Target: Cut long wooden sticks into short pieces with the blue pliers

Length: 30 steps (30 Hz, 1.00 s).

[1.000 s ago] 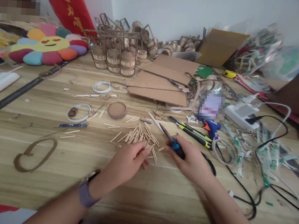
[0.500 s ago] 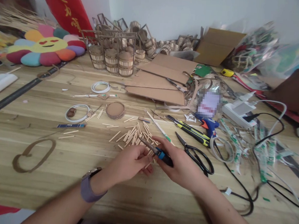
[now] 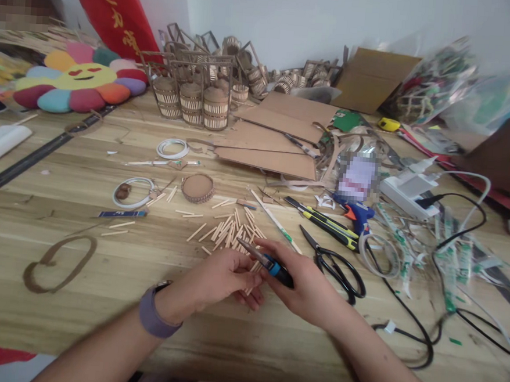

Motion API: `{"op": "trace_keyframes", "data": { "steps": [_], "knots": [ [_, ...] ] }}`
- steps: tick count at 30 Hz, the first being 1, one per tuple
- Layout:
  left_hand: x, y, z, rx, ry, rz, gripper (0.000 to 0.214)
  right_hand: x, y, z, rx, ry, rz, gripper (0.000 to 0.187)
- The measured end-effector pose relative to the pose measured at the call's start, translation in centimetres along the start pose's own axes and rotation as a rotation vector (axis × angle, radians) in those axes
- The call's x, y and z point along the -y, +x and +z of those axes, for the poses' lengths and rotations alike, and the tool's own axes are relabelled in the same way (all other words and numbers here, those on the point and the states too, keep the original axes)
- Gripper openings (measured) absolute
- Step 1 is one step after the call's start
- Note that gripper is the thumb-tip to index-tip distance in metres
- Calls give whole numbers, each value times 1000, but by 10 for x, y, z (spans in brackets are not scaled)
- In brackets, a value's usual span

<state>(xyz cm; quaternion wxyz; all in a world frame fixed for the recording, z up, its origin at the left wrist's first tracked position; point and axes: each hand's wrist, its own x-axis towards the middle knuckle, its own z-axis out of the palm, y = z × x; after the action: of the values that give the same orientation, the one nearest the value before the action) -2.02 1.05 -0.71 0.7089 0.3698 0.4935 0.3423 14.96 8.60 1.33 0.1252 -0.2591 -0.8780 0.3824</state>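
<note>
My right hand (image 3: pixel 307 282) is closed around a blue-and-black utility knife (image 3: pixel 276 267), its grey metal end pointing up and left. Beside it, my left hand (image 3: pixel 227 276) pinches a few short wooden sticks (image 3: pixel 255 268) between thumb and fingers; its lower fingers are partly curled beneath. Just beyond both hands lies a loose pile of similar short sticks (image 3: pixel 230 231). A round brown disc with a braided rim (image 3: pixel 197 188) rests behind the pile to the left.
Black scissors (image 3: pixel 337 266), yellow-black cutters (image 3: pixel 322 222), a blue glue gun (image 3: pixel 358 213) and a tape roll (image 3: pixel 379 255) lie to the right. A power strip (image 3: pixel 410 193) trails cables. Cardboard sheets (image 3: pixel 276 134) and small slatted baskets (image 3: pixel 191 102) are at the back. A brown strip loop (image 3: pixel 60 264) lies left.
My left hand has shifted slightly, its lower fingers showing a little more below the sticks. My right hand still grips the utility knife in nearly the same place.
</note>
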Motion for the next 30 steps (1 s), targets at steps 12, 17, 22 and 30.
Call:
{"op": "trace_keyframes", "data": {
  "steps": [12, 17, 22, 30],
  "knots": [
    [-8, -1, 3, -179, -128, 77, 32, 1, 2, 9, -301, -125, -120, 45],
    [-4, 3, 9, -273, -226, 162, 15, 6, 1, 24, -327, -191, -94, 64],
    [-4, 4, 14, -307, -218, 205, 7, 3, 2, 31, -360, -235, -115, 61],
    [-10, -6, 3, -250, -100, 176, 25, 9, -3, 6, -227, -17, -1, 39]
  ]
}}
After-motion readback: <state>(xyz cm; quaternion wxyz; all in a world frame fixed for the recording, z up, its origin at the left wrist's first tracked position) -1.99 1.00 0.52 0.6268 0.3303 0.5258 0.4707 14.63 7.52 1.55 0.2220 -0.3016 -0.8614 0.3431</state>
